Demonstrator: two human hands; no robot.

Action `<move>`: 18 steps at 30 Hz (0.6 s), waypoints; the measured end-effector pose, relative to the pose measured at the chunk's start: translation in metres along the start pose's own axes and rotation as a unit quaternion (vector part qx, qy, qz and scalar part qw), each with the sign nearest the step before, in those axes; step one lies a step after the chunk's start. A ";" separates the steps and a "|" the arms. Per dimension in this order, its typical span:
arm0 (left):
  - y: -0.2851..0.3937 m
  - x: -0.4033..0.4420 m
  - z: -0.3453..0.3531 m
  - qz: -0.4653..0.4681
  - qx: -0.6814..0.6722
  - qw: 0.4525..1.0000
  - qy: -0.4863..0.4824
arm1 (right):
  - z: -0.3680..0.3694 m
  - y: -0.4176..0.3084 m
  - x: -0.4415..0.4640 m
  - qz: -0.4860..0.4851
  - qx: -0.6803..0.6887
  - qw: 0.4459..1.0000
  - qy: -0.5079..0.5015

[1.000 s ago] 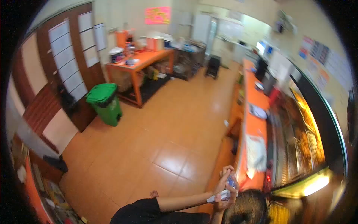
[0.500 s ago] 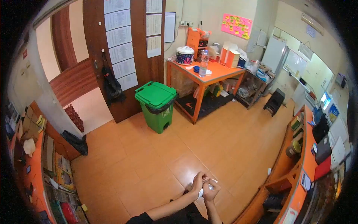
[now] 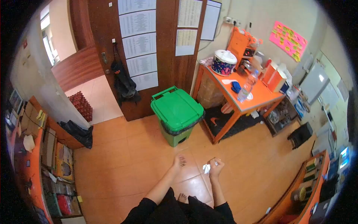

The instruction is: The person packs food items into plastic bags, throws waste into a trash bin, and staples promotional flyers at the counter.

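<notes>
My right hand [image 3: 215, 167] is closed around a small white scrap [image 3: 206, 169], which sticks out on its left side; whether it is paper or thin plastic I cannot tell. Apart from it, my left hand [image 3: 180, 161] hangs to the left with loosely bent fingers, slightly blurred, and nothing shows in it. Just beyond both hands stands a green trash bin [image 3: 177, 110]. Its lid is down, and a black liner [image 3: 175, 131] shows under the rim. Neither hand touches the bin.
An orange table [image 3: 238, 100] behind the bin holds a patterned pot [image 3: 223, 62], a plastic bottle [image 3: 248, 87] and boxes. A brown door [image 3: 166, 48] stands at the back left. Shelves line both sides; a black stool [image 3: 300, 135] is at right.
My hands were together on the white scrap and have come apart; the left moved left, and the right keeps the scrap. The view has shifted, and the bin appears nearer.
</notes>
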State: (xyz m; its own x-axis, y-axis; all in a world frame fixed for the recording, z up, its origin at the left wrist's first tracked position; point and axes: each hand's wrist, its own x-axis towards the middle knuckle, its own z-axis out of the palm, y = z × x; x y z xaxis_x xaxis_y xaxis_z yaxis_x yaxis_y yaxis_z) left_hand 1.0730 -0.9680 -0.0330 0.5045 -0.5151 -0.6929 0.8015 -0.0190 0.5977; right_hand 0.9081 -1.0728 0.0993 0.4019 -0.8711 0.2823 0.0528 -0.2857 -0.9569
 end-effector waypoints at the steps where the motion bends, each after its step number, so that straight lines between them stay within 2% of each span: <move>1: 0.011 0.042 -0.012 -0.028 -0.042 0.999 0.005 | 0.015 0.011 0.022 -0.005 -0.003 1.000 -0.006; 2: 0.033 0.064 -0.008 -0.029 -0.049 0.998 0.004 | 0.029 0.022 0.038 0.025 0.009 1.000 -0.001; 3: 0.051 0.081 -0.006 0.001 -0.106 0.993 0.046 | 0.039 0.032 0.047 0.063 0.020 0.998 0.008; 4: 0.063 0.095 -0.006 0.029 -0.156 0.983 0.090 | 0.044 0.041 0.056 0.049 -0.003 0.999 -0.003; 5: 0.067 0.120 -0.010 0.021 -0.151 0.984 0.092 | 0.049 0.048 0.058 0.057 -0.007 0.998 0.002; 7: 0.093 0.186 -0.004 -0.023 -0.092 0.991 0.091 | 0.058 0.063 0.070 0.172 0.045 0.983 0.044; 8: 0.107 0.206 0.005 -0.026 -0.096 0.991 0.091 | 0.059 0.072 0.075 0.191 0.036 0.980 0.049; 10: 0.124 0.233 0.016 -0.069 -0.192 0.967 0.152 | 0.063 0.084 0.082 0.224 0.023 0.973 0.054; 12: 0.135 0.227 0.023 -0.068 -0.214 0.965 0.138 | 0.062 0.092 0.094 0.300 -0.029 0.953 0.032; 14: 0.165 0.208 0.034 -0.057 -0.235 0.963 0.121 | 0.067 0.117 0.112 0.295 -0.075 0.951 0.044; 16: 0.229 0.169 0.038 -0.006 -0.149 0.987 0.059 | 0.093 0.156 0.136 0.291 -0.112 0.949 0.047; 18: 0.293 0.149 0.040 0.033 -0.095 0.995 0.030 | 0.127 0.182 0.175 0.163 -0.133 0.974 0.079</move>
State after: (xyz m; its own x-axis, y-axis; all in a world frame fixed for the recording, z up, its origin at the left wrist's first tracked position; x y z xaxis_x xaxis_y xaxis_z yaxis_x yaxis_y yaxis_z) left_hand 1.3704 -1.0840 0.0554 0.5717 -0.4580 -0.6807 0.8092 0.1778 0.5600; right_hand 1.1043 -1.2267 -0.0343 0.2102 -0.9776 -0.0054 -0.3017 -0.0596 -0.9515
